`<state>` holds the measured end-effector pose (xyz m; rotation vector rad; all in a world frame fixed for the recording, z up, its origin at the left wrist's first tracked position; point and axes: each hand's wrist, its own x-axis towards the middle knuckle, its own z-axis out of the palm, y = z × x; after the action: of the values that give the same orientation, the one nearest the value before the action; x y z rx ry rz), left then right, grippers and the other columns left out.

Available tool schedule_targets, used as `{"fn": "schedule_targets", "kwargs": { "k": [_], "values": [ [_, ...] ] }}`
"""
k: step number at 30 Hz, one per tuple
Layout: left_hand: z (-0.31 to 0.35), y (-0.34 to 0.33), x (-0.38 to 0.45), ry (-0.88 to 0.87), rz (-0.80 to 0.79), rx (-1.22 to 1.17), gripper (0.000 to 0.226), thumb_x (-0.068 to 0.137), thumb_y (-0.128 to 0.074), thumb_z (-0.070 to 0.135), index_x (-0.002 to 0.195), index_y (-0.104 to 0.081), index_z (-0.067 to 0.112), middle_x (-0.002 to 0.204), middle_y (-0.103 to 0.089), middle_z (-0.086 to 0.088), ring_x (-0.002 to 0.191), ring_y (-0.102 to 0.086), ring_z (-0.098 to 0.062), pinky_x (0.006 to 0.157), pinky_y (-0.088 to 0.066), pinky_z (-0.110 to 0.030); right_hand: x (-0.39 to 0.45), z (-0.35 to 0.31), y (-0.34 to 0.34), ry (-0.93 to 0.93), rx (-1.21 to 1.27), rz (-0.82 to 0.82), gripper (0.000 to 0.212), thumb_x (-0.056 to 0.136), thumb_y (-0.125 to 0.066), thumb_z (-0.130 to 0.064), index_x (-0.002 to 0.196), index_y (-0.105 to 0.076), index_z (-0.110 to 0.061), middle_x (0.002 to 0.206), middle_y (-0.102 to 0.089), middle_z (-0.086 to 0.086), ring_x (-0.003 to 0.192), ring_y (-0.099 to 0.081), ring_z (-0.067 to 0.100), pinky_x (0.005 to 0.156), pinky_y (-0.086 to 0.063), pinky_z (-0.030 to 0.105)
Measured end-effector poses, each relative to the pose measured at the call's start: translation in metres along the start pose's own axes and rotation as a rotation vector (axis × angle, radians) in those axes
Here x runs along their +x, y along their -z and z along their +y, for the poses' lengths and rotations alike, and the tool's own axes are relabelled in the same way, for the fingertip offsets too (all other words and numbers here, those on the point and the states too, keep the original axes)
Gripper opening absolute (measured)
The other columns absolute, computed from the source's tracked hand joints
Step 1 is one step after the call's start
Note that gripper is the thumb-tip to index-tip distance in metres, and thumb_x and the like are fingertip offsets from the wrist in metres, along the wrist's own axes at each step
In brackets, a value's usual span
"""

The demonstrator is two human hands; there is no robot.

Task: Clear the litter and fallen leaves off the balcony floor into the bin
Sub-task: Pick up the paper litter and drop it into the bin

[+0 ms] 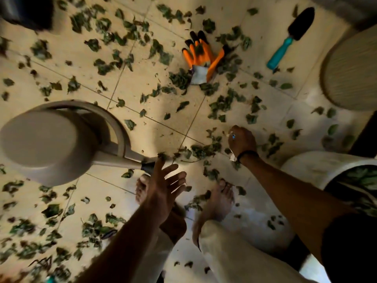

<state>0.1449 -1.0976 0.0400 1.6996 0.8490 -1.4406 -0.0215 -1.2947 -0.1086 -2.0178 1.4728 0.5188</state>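
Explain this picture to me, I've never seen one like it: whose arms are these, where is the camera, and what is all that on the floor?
There is no machine here. The one picture comes from a wide-angle camera on a person's head, looking down at their own arms, legs and bare feet.

The left hand is open, fingers spread, near the spout of a grey watering can. The right hand is closed low over the tiled floor; white scraps show beside it, but what it grips I cannot tell.

Green fallen leaves are scattered everywhere. Also on the floor are orange gloves and a trowel with a teal handle. At the right edge is a white container with leaves inside, probably the bin.
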Motion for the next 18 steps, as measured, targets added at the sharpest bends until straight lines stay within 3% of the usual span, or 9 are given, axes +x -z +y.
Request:
{"fn": "schedule_targets", "kwargs": {
  "k": [4, 9, 13, 16, 18],
  "values": [
    [0.001, 0.015, -0.004, 0.016, 0.005, 0.020, 0.066, 0.100, -0.040, 0.067, 0.122, -0.068, 0.011, 0.109, -0.076, -0.019, 0.112, -0.068, -0.035, 0.100, -0.051, -0.044, 0.005, -0.006, 0.004, -0.071, 0.018, -0.005, 0.023, 0.096, -0.062, -0.017, 0.114, -0.070, -0.007, 0.116, -0.070, 0.019, 0.114, -0.063, 0.042, 0.093, -0.051, 0.046],
    [0.013, 0.020, 0.000, -0.027, -0.048, 0.084, 0.064, 0.103, -0.034, 0.063, 0.122, -0.068, 0.013, 0.113, -0.075, -0.017, 0.113, -0.068, -0.032, 0.097, -0.051, -0.042, 0.009, -0.006, 0.000, -0.220, 0.176, -0.071, 0.040, 0.090, -0.069, -0.031, 0.119, -0.066, -0.003, 0.121, -0.066, 0.021, 0.118, -0.060, 0.041, 0.097, -0.049, 0.043],
    [0.027, 0.022, -0.028, -0.032, -0.066, 0.150, 0.052, 0.108, -0.035, 0.050, 0.122, -0.065, 0.009, 0.114, -0.072, -0.015, 0.105, -0.066, -0.029, 0.091, -0.049, -0.036, -0.030, -0.033, 0.025, -0.291, 0.426, -0.039, 0.028, 0.085, -0.078, -0.023, 0.083, -0.070, 0.003, 0.089, -0.073, 0.020, 0.085, -0.067, 0.027, 0.076, -0.051, 0.034],
    [0.044, 0.026, -0.077, -0.063, -0.096, 0.170, 0.035, 0.109, -0.037, 0.036, 0.114, -0.062, 0.012, 0.097, -0.068, -0.010, 0.081, -0.062, -0.020, 0.074, -0.042, -0.027, -0.089, -0.073, 0.063, -0.288, 0.683, -0.098, 0.021, 0.084, -0.080, -0.013, 0.077, -0.069, 0.003, 0.069, -0.068, 0.009, 0.063, -0.063, 0.009, 0.065, -0.055, 0.026],
    [0.051, 0.026, -0.114, -0.108, -0.155, 0.190, 0.031, 0.110, -0.038, 0.033, 0.115, -0.061, 0.013, 0.098, -0.064, -0.008, 0.075, -0.057, -0.015, 0.067, -0.038, -0.025, -0.127, -0.098, 0.087, -0.360, 0.868, -0.114, 0.018, 0.080, -0.084, -0.016, 0.074, -0.071, -0.006, 0.065, -0.067, 0.006, 0.060, -0.064, 0.018, 0.066, -0.058, 0.036]
  ]
}}
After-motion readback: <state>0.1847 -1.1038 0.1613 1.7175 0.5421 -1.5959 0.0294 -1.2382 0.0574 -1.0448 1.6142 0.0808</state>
